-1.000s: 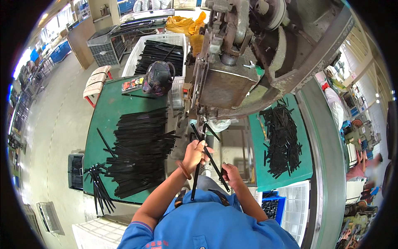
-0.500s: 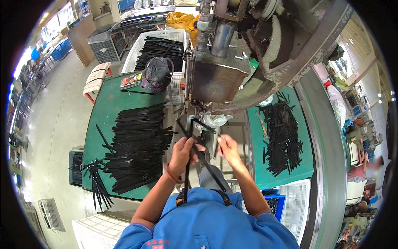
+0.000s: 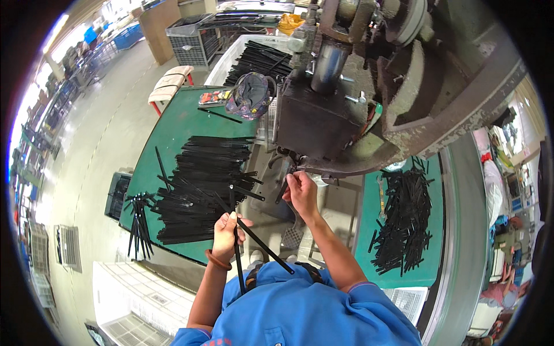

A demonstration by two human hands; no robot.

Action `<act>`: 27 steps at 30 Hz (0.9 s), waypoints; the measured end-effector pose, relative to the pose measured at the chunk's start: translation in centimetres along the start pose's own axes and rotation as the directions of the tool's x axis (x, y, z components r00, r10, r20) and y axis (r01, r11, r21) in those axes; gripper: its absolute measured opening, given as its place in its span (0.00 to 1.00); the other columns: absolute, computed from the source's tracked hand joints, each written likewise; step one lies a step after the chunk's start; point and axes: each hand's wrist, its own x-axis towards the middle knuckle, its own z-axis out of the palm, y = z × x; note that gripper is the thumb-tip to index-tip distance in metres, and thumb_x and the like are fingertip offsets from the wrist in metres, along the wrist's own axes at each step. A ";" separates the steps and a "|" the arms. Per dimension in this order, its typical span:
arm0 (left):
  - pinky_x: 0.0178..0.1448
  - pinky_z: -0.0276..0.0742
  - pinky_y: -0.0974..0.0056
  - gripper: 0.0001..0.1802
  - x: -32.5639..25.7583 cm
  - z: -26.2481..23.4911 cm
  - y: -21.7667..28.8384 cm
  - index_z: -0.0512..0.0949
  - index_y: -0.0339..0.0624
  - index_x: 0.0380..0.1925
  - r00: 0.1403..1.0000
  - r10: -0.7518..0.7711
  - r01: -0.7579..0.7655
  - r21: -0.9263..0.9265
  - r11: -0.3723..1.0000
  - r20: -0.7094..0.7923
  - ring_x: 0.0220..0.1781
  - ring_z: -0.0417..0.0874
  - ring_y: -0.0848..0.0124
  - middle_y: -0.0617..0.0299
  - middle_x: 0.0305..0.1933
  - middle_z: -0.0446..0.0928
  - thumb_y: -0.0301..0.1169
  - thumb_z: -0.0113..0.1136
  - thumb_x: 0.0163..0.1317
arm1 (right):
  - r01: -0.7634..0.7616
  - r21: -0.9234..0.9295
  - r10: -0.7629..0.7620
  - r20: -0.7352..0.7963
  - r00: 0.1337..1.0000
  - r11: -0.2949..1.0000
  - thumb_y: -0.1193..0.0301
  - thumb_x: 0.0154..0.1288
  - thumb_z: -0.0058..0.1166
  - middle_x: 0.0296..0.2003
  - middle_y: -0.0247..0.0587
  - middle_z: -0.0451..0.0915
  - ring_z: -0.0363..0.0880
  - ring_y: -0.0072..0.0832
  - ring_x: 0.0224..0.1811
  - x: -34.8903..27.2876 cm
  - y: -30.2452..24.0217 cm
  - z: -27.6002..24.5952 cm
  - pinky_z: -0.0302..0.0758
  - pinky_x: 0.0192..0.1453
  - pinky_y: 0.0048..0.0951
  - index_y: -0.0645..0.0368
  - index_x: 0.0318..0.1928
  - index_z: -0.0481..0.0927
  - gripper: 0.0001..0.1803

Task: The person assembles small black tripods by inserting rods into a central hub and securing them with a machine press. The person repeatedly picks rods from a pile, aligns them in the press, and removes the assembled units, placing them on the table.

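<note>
My left hand (image 3: 225,237) is closed around long, flat black metal strips (image 3: 264,247), which cross each other in its grip and stick out toward my body. It is near the right edge of a big pile of similar strips (image 3: 193,193) on the left green table. Just under the block of a heavy press machine (image 3: 316,124), my right hand (image 3: 302,195) pinches a shorter black strip (image 3: 281,192), which slants down to the left. The strip's upper end is hidden by the fingers and the machine's shadow.
Short black pieces (image 3: 404,219) are heaped on the right green table (image 3: 375,274), with a wrench (image 3: 381,196) beside them. A dark patterned bag (image 3: 249,97) sits at the left table's far end. White crates (image 3: 138,288) stand at lower left; another crate (image 3: 222,69) holds more strips.
My hands have come apart: the left drew back toward my body and left with its strips, while the right rose to the press. The whole view has shifted too.
</note>
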 end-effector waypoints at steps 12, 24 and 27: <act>0.12 0.64 0.77 0.13 -1.8 1.6 0.3 0.70 0.38 0.36 1.000 0.003 -0.002 -0.055 0.999 0.009 0.11 0.70 0.80 0.51 0.30 0.81 0.37 0.42 0.71 | -0.299 -0.040 0.301 0.208 0.931 0.953 0.56 0.62 0.57 0.26 0.44 0.80 0.83 0.27 0.27 -0.6 0.6 -3.8 0.78 0.23 0.22 0.64 0.35 0.75 0.21; 0.14 0.65 0.77 0.11 -1.8 5.4 2.1 0.71 0.40 0.36 0.979 -0.072 0.070 0.015 0.997 0.192 0.13 0.71 0.79 0.53 0.28 0.81 0.36 0.46 0.70 | 0.440 -0.667 -0.464 0.156 0.872 0.601 0.67 0.60 0.52 0.45 0.43 0.76 0.70 0.44 0.51 12.1 13.2 -8.1 0.69 0.53 0.36 0.58 0.47 0.76 0.15; 0.15 0.64 0.76 0.12 -1.6 6.3 1.9 0.72 0.40 0.37 0.976 -0.142 0.138 0.038 0.990 0.167 0.13 0.71 0.79 0.52 0.30 0.81 0.38 0.47 0.69 | 0.393 -0.610 -0.339 0.210 0.917 0.688 0.67 0.61 0.52 0.46 0.42 0.75 0.68 0.41 0.51 12.0 12.5 -10.3 0.68 0.53 0.34 0.58 0.47 0.75 0.15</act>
